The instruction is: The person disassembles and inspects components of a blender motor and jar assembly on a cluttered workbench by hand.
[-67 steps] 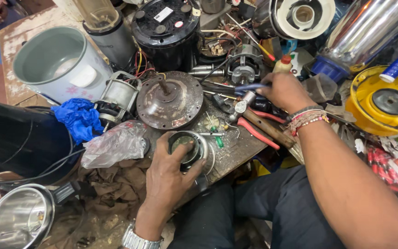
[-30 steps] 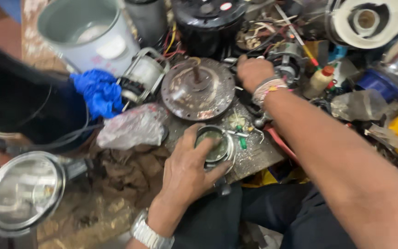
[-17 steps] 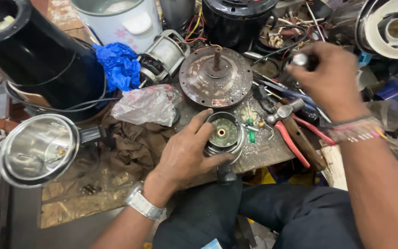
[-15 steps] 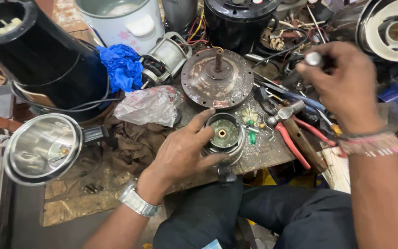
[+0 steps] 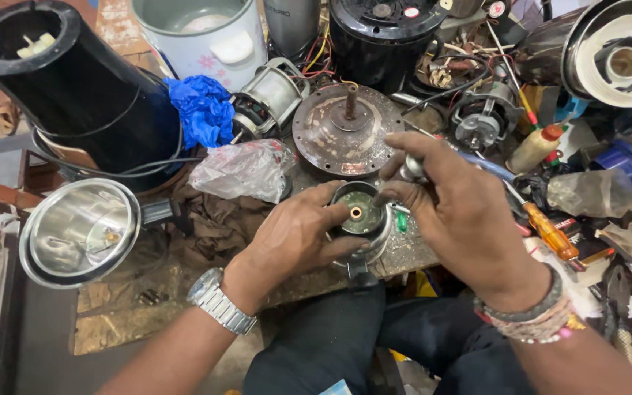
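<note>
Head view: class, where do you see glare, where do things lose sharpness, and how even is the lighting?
Head view: even, soft light, faint shadows; glare on the steel jar and wristwatch; the round metal part under the left hand stays sharp; the right hand and frame edges look slightly soft.

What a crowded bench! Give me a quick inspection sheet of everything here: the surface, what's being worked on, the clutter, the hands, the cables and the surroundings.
Surface: worn wooden bench, stained and dusty.
Job's things: small round metal cup with a brass centre, at the bench edge; small metal part.
Clutter: rusty disc with shaft, clear plastic bag, blue cloth, steel jar, black cylinder, orange screwdriver.
Hands: left hand cups the metal cup; right hand pinches the small metal part just above it.
Cables: black cord loops around the black cylinder.
Surroundings: person's dark trousers below the bench.
</note>
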